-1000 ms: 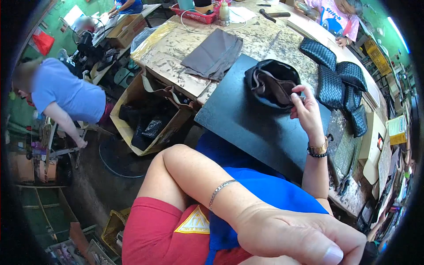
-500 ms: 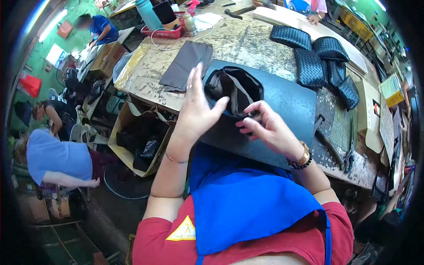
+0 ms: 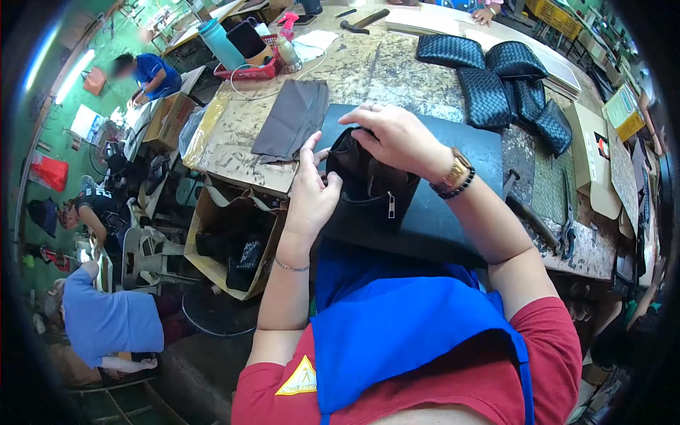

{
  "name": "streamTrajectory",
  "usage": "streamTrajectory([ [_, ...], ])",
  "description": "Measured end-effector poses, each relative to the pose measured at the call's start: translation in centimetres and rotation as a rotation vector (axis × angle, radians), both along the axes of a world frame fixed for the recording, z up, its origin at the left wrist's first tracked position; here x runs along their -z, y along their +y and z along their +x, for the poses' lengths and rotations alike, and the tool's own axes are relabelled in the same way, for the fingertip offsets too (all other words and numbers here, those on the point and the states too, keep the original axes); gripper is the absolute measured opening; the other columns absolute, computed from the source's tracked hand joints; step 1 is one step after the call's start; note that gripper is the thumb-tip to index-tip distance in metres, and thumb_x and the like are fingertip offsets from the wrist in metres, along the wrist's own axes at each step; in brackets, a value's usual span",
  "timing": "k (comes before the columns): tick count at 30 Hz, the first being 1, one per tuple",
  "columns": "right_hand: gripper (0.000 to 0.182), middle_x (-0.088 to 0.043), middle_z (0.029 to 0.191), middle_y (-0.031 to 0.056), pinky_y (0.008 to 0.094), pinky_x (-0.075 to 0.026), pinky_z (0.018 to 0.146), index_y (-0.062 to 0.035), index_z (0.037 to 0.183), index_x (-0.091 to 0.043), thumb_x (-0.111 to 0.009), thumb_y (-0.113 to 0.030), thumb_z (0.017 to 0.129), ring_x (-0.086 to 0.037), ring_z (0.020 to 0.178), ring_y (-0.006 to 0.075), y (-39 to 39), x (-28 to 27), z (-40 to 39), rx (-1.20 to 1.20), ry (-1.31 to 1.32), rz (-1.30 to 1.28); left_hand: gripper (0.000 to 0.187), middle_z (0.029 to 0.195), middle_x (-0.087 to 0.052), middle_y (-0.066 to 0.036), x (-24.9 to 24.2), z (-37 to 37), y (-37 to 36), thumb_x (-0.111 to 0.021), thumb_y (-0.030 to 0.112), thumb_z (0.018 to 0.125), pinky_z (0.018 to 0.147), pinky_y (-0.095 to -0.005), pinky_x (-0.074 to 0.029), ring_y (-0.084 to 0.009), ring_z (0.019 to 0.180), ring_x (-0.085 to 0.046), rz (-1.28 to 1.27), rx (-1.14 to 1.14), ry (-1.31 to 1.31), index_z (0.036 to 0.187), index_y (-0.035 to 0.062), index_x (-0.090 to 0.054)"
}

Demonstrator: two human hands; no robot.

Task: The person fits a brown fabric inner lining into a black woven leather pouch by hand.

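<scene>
The pouch (image 3: pixel 375 193) is on the near left part of the board (image 3: pixel 453 205), which lies at the near edge of the tabletop (image 3: pixel 237 145). A zipper pull (image 3: pixel 391 205) hangs on its near side. The left hand (image 3: pixel 312 195) is at the pouch's left side, thumb and fingers parted; whether they pinch it is hidden. The right hand (image 3: pixel 400 138) arches over the opening with bent fingers, the tips towards the far left rim; I cannot tell whether they grip it.

Left of the board is a folded cloth (image 3: pixel 292 120). Woven cases (image 3: pixel 484 98) are grouped beyond the board's far right corner. A hammer (image 3: pixel 530 216) and scissors (image 3: pixel 567 237) lie to its right. The basket (image 3: pixel 249 71) stands near the tabletop's far left corner.
</scene>
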State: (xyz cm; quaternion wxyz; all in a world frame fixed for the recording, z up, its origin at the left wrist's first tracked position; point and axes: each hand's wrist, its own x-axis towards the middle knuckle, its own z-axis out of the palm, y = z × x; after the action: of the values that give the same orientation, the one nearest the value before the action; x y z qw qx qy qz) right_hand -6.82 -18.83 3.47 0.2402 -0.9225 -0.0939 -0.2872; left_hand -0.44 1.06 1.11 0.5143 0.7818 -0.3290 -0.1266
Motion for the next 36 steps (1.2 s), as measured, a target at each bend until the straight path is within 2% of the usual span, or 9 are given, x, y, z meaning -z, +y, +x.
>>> streamTrajectory([
  [4,0.018,-0.063,0.096,0.0065,0.0391,-0.046,0.084,-0.0121,0.103,-0.069,-0.067,-0.014,0.084,-0.059,0.095,0.0271,-0.1,1.4,0.8,-0.037,-0.014,-0.19,0.066,0.124,-0.055,-0.016,0.2,0.1,-0.3,-0.061,-0.009,0.08,0.082,-0.0278,-0.051,-0.0186,0.089,-0.059,-0.026,-0.074,-0.717,0.141,0.0034,-0.039],
  [5,0.015,-0.061,0.095,0.0038,0.038,-0.045,0.083,-0.0147,0.098,-0.07,-0.068,-0.015,0.083,-0.056,0.094,0.0244,-0.1,1.9,0.8,-0.035,-0.037,-0.233,0.049,0.107,-0.058,-0.012,0.1,0.0,-0.6,-0.067,-0.009,0.077,0.078,-0.0293,-0.051,-0.0205,0.084,-0.06,-0.105,-0.095,-0.818,0.123,0.0034,-0.053],
  [11,0.011,-0.065,0.099,0.0035,0.037,-0.046,0.084,-0.0131,0.095,-0.07,-0.07,-0.016,0.084,-0.061,0.096,0.0229,-0.7,2.2,-0.1,-0.054,-0.083,-0.252,0.017,0.076,-0.061,-0.008,-0.6,-1.0,-0.7,-0.075,0.009,0.082,0.064,-0.0324,-0.05,-0.0217,0.067,-0.06,-0.023,0.075,-0.428,0.09,0.0026,-0.061],
  [18,0.01,-0.068,0.09,0.0066,0.0378,-0.05,0.081,-0.01,0.095,-0.069,-0.071,-0.015,0.086,-0.064,0.085,0.0275,-0.1,1.2,-2.3,0.076,-0.121,0.047,0.049,0.079,-0.071,-0.019,-2.2,-1.9,-1.3,-0.067,0.049,0.088,0.069,-0.0396,-0.053,-0.0307,0.075,-0.07,0.489,0.007,-0.422,0.092,0.0005,-0.073],
  [22,0.013,-0.071,0.091,0.0089,0.0361,-0.051,0.079,-0.0074,0.101,-0.067,-0.068,-0.014,0.09,-0.067,0.083,0.0251,0.4,2.0,-2.4,0.064,-0.123,0.11,0.04,0.081,-0.072,-0.017,-1.7,-1.4,-2.6,-0.074,0.039,0.086,0.068,-0.0355,-0.054,-0.026,0.073,-0.071,0.345,-0.015,-0.291,0.1,0.0014,-0.072],
  [25,0.015,-0.071,0.089,0.0116,0.0363,-0.053,0.074,-0.0064,0.106,-0.06,-0.062,-0.009,0.091,-0.07,0.082,0.0273,0.3,1.4,-2.8,-0.034,0.038,0.426,0.036,0.084,-0.072,-0.009,-0.9,-0.6,-3.5,-0.072,0.032,0.09,0.067,-0.0267,-0.051,-0.0089,0.073,-0.064,0.163,0.017,-0.051,0.104,-0.0016,-0.069],
  [27,0.02,-0.071,0.089,0.0086,0.0282,-0.051,0.067,-0.004,0.11,-0.058,-0.063,-0.005,0.091,-0.065,0.075,0.0146,0.2,1.6,-3.0,-0.089,0.087,0.519,0.03,0.087,-0.071,-0.006,-0.1,-0.1,-3.7,-0.066,0.027,0.096,0.066,-0.0227,-0.049,-0.0044,0.076,-0.06,0.077,0.043,0.031,0.104,-0.0022,-0.067],
  [31,0.03,-0.07,0.089,0.0054,0.0234,-0.047,0.06,-0.0027,0.114,-0.052,-0.067,-0.005,0.088,-0.056,0.065,0.0057,-0.5,2.3,-3.1,-0.151,0.143,0.588,0.02,0.088,-0.069,-0.001,1.4,1.7,-3.3,-0.058,0.017,0.101,0.066,-0.0203,-0.049,-0.0032,0.076,-0.059,-0.065,0.034,0.289,0.102,-0.0002,-0.068],
  [36,0.042,-0.068,0.091,0.0063,0.027,-0.049,0.06,-0.0047,0.109,-0.059,-0.082,-0.022,0.078,-0.058,0.065,0.0107,-0.7,1.0,-3.8,-0.07,0.244,0.514,0.02,0.088,-0.069,0.001,1.7,0.8,-2.6,-0.058,0.016,0.1,0.068,-0.0206,-0.049,-0.0035,0.077,-0.059,-0.107,0.072,0.12,0.106,-0.0012,-0.068],
])
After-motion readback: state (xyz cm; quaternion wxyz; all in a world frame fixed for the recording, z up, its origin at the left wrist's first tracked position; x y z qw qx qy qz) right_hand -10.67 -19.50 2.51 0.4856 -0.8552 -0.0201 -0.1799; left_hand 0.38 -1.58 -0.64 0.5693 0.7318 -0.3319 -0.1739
